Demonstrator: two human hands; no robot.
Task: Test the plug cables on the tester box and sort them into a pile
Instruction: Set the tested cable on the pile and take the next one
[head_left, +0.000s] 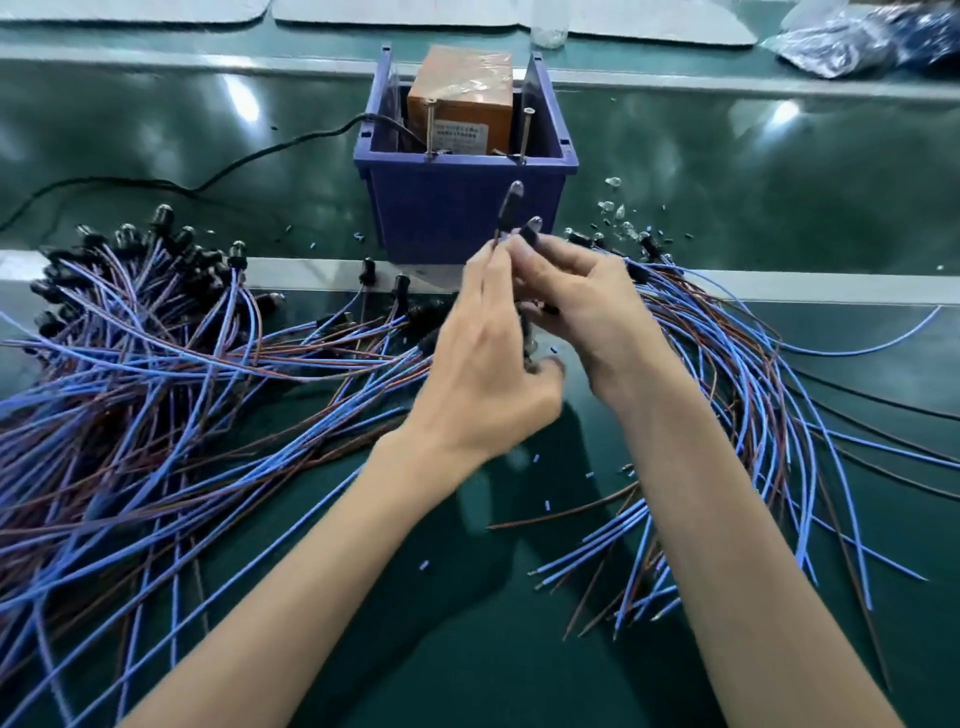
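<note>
Dark green glossy table mat (779, 182), crossed by a flat silver metal rail strip (779, 293); second silver rail (208, 57) further back. Pale grey flat sheets (395, 13) along far edge. Crinkled clear plastic bag with dark blue contents (862, 41) top right. Small clear glass-like bits (615, 210) scattered on mat. Short blue insulation snippets (424, 565) nearer. Thin black cord (156, 183) runs across mat, left.

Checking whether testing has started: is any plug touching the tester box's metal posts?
No, the plugs held by the left hand and right hand stand below the posts, before the blue bin's wall.
</note>
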